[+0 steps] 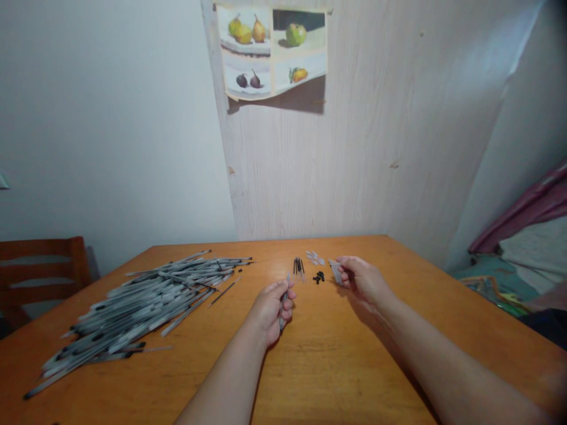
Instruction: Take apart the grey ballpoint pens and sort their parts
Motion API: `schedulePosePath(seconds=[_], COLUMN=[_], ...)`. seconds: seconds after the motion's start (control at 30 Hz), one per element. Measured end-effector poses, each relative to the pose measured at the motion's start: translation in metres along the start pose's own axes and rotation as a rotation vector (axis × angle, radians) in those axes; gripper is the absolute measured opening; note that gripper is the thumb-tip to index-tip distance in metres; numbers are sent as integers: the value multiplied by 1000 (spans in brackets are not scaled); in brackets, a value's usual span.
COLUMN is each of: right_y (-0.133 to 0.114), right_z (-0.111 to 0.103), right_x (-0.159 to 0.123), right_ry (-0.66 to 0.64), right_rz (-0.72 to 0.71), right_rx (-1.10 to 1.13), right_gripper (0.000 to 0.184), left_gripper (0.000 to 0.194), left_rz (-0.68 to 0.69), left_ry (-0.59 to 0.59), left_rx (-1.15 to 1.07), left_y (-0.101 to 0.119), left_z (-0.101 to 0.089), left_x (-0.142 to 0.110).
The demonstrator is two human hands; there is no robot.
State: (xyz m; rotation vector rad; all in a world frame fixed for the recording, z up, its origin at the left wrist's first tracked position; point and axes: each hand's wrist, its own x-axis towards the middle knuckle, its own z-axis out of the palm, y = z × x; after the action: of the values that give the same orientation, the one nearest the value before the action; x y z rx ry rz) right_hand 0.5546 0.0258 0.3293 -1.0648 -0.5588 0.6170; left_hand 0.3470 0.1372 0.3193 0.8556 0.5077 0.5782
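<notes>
My left hand (275, 310) is closed round a slim grey pen (284, 304), held tilted above the table with its tip poking out past the thumb. My right hand (359, 277) is pinched at a small group of whitish translucent pen barrels (335, 273) lying on the tabletop; its fingertips partly hide them. Between the hands lies a row of thin dark pen refills (299, 267). Beside them are a cluster of small black plugs (319, 277) and several clear pen caps (315, 258).
A large heap of grey translucent pens (146, 301) covers the left of the wooden table (319, 366). One loose refill (224, 292) lies at its right edge. A wooden chair (44, 254) stands at the left. Behind the table, a fruit print (272, 53) hangs on the wall.
</notes>
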Motion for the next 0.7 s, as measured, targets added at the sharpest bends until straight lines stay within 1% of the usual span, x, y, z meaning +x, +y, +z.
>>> schedulePosePath(seconds=[0.1,0.2,0.37,0.53,0.7], right_y=[3,3,2,6,12], right_z=[0,3,5,6,13], right_x=[1,2,12,29,47], right_ry=[49,82,76,87,76], right_rz=[12,16,-57,-108,-142], right_rx=[-73,-194,-628,-900,-1193], right_gripper=[19,18,11,17,11], left_gripper=[12,12,14,14,16], left_rz=[-11,-23,-25,-39,-34], left_ry=[47,55,43,52,52], left_rx=[-22,-30,-60,-76,-59], left_y=[0,0,-1,-2,-4], left_z=[-5,-8,-10,-11,-11], left_x=[7,11,15,18,20])
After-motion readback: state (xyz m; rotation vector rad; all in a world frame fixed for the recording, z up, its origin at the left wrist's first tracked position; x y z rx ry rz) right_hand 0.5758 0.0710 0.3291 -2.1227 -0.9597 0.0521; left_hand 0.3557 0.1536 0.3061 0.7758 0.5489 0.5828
